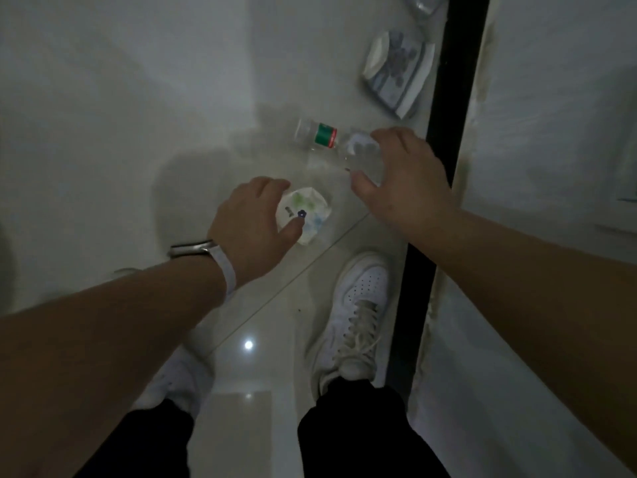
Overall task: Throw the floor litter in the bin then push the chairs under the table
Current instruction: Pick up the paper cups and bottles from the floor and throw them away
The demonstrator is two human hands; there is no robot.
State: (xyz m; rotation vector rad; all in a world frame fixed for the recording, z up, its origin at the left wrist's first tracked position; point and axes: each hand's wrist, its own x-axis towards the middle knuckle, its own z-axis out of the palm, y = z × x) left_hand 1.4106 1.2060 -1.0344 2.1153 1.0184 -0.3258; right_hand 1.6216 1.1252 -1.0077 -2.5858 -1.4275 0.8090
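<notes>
Seen from above in dim light, both arms reach down toward a glossy pale tiled floor (103, 132). Farthest left is the left forearm with a watch on a light strap (203, 251) round the wrist. The left hand (253, 219) is curled over a small crumpled white packet (306, 212) printed with green and blue marks; the thumb presses on its near edge and the fingers wrap its left side, so the hand looks closed around it, though whether the packet has left the floor cannot be told.

Just beyond and to the right, a clear plastic bottle (322, 138) with a green and red label band lies on its side on the floor, its far end pointing left. The right hand (403, 177) hovers over the bottle's right end, fingers spread and thumb apart; the fingertips seem to touch the plastic, but the grip is not closed.

Further right and away from the person, a flattened white carton with blue print (396, 72) lies on the floor, well apart from both hands, beside a dark vertical strip (444, 132). Below the hands stand two white sneakers (358, 312) under dark trousers.
</notes>
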